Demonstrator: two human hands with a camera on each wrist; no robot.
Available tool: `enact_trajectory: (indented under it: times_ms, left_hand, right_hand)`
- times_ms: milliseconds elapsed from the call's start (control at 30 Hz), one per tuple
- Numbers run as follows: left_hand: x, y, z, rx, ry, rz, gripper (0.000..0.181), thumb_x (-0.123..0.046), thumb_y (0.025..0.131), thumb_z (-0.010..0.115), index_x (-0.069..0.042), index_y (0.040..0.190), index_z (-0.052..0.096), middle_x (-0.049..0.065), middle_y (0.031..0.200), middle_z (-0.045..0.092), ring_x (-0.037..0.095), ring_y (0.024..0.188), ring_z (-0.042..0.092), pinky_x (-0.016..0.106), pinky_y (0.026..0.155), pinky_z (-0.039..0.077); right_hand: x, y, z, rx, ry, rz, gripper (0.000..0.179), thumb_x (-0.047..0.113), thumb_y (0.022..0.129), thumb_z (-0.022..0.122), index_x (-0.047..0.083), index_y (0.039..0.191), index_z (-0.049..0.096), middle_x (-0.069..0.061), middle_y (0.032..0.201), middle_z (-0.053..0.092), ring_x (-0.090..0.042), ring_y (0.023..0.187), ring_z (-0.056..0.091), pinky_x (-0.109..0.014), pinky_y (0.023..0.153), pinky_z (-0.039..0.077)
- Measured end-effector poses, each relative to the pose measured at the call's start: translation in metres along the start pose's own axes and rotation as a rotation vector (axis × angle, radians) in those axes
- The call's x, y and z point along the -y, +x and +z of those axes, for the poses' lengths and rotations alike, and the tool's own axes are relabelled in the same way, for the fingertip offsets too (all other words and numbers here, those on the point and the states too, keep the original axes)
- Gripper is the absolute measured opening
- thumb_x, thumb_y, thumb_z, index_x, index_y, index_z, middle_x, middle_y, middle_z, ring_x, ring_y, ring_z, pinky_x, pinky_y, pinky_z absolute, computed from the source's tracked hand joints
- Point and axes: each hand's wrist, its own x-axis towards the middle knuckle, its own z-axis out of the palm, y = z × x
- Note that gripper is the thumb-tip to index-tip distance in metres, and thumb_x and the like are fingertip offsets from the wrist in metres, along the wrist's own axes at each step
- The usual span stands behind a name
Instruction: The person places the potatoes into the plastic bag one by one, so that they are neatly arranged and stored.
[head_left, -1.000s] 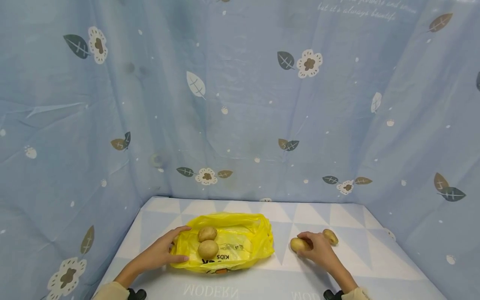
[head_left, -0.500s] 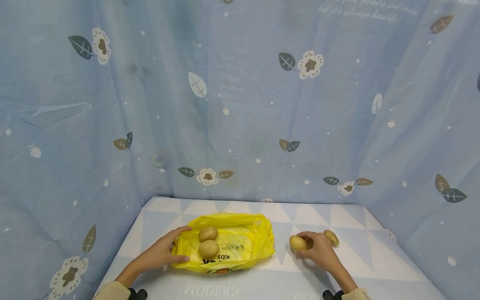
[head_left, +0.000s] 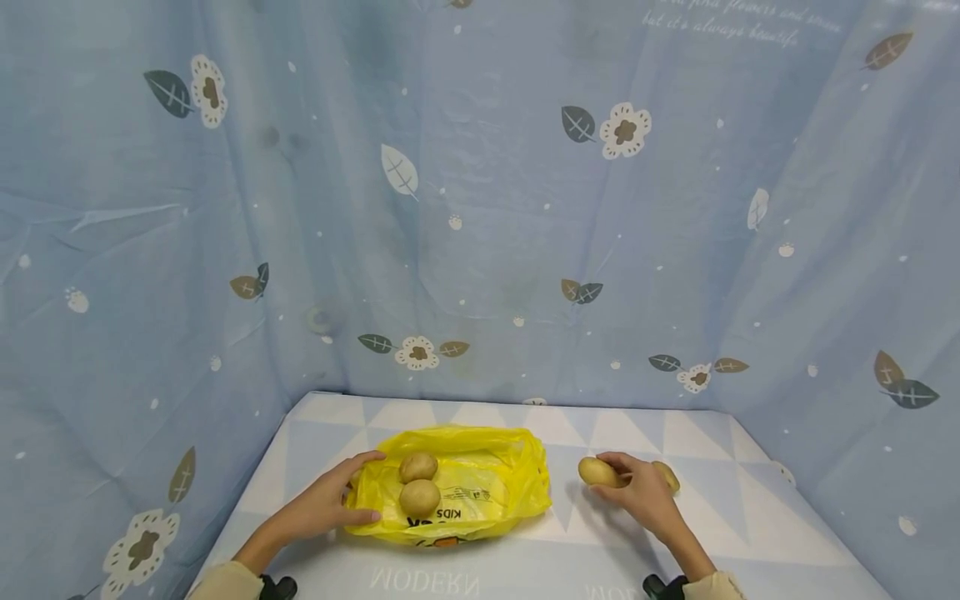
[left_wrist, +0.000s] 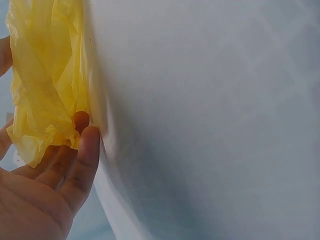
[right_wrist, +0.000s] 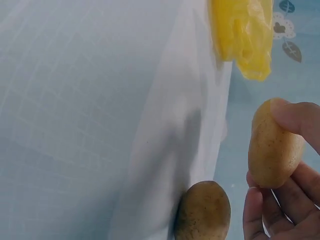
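A yellow plastic bag lies with its mouth spread, and two potatoes sit inside it at the left. My left hand holds the bag's left end, thumb on the near side and index finger at the far rim. In the left wrist view, fingers curve around the crumpled bag end. My right hand grips a potato between thumb and fingers; the right wrist view shows this potato raised off the table. Another potato rests behind that hand, partly hidden.
The table has a white and pale blue triangle-patterned cover. A blue curtain with leaf and flower prints stands behind it and along both sides.
My right hand has lifted the potato off the table and tilted it slightly. The left hand stays at the bag, and the head view has shifted a little.
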Motion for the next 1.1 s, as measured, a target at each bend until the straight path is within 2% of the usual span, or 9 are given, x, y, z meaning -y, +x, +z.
enact_trajectory:
  times_ms: [500, 667, 867, 1100]
  left_hand:
    - [-0.003, -0.001, -0.001, -0.003, -0.011, 0.004, 0.088, -0.037, 0.081, 0.089, -0.017, 0.154, 0.044, 0.018, 0.158, 0.042, 0.047, 0.146, 0.033, 0.072, 0.113, 0.028]
    - [-0.003, -0.002, -0.001, 0.002, -0.007, -0.005, 0.088, -0.037, 0.081, 0.089, -0.016, 0.154, 0.044, 0.018, 0.158, 0.041, 0.046, 0.145, 0.035, 0.070, 0.111, 0.033]
    - [-0.004, -0.002, 0.000, 0.001, -0.009, -0.004, 0.088, -0.037, 0.081, 0.089, -0.016, 0.154, 0.044, 0.018, 0.158, 0.041, 0.047, 0.145, 0.035, 0.071, 0.111, 0.033]
    - [-0.002, -0.003, -0.002, 0.004, -0.001, 0.026, 0.087, -0.037, 0.083, 0.088, -0.015, 0.154, 0.043, 0.019, 0.158, 0.041, 0.047, 0.144, 0.035, 0.069, 0.108, 0.038]
  right_hand:
    - [0.011, 0.005, 0.003, -0.010, 0.030, -0.029, 0.053, 0.028, 0.073, 0.095, 0.012, 0.119, 0.076, -0.003, 0.114, 0.075, -0.014, 0.092, 0.066, -0.029, 0.078, 0.055]
    - [0.017, 0.007, 0.007, -0.020, 0.040, -0.065, 0.051, 0.027, 0.072, 0.096, 0.012, 0.117, 0.077, -0.002, 0.111, 0.076, -0.014, 0.093, 0.067, -0.026, 0.076, 0.055]
    - [0.023, 0.009, 0.012, -0.017, 0.049, -0.079, 0.050, 0.028, 0.072, 0.096, 0.014, 0.117, 0.076, 0.000, 0.111, 0.075, -0.013, 0.094, 0.067, -0.029, 0.080, 0.056]
    - [0.028, 0.012, 0.016, -0.004, 0.065, -0.091, 0.050, 0.027, 0.073, 0.095, 0.017, 0.118, 0.076, 0.001, 0.112, 0.075, -0.012, 0.092, 0.067, -0.033, 0.081, 0.058]
